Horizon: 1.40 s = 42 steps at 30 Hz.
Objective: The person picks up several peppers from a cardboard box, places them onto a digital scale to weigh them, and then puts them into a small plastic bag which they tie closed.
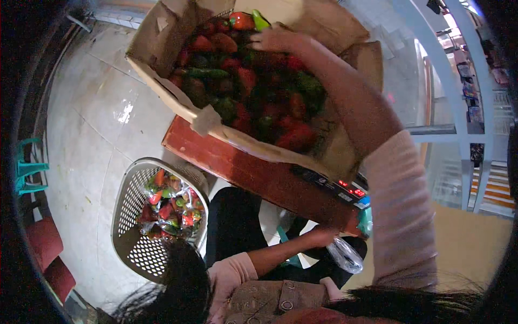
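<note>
My right hand [269, 39] reaches over the far part of a large cardboard box [251, 146], its fingers among red and green peppers [247, 81]. A light green pepper [260, 20] and a shiny red one [242, 21] lie just beyond the fingertips. Whether the fingers grip a pepper cannot be told. Low over my lap, my left hand [323, 235] is closed on a clear plastic bag [346, 255], which hangs to the right of the fist. The box rests above a reddish wooden table [243, 166].
A digital scale display [344, 190] with red digits sits at the box's near right corner. On the tiled floor at left stands a perforated plastic basket [139, 259] holding bagged peppers [170, 206]. Green plastic [365, 222] hangs at the table's right end. Red chairs [44, 243] stand far left.
</note>
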### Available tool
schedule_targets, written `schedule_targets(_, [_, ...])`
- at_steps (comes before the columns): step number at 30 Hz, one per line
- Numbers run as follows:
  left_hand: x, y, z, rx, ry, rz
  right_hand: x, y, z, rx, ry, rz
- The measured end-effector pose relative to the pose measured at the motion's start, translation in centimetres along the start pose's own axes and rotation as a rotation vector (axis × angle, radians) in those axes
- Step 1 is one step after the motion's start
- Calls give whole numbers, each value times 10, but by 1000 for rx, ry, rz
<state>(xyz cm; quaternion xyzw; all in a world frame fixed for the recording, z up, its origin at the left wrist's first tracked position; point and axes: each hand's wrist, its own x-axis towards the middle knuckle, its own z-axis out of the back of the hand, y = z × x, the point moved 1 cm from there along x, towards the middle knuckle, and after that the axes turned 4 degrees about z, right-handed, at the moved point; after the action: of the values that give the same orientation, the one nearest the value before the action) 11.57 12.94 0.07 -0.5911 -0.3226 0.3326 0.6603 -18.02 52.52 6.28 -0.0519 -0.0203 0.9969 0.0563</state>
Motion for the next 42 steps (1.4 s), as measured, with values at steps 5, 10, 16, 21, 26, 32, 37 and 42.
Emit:
schedule_targets(5, [2,4,-1,-198,-99,85,11,-8,25,529,422,302])
schedule_targets(10, [1,-2,9,-210,-21,182,0,104,67,197,472,-88])
schedule_targets(16, [6,-16,30,-529,30,155,10,148,60,671,-597,507])
schedule_targets(21, [3,-5,16,-520,21,178,-16,195,81,306,-223,538])
schedule_targets(26, [4,-2,10,-579,-62,170,-18,192,84,221,-59,509])
schedule_targets(32, [10,23,-20,-464,-11,185,-20,149,84,316,166,349])
schedule_targets(37, [5,6,0,-849,31,179,-35,94,89,421,420,128])
schedule_targets(42, [5,-23,33,-820,51,161,7,39,100,959,174,381])
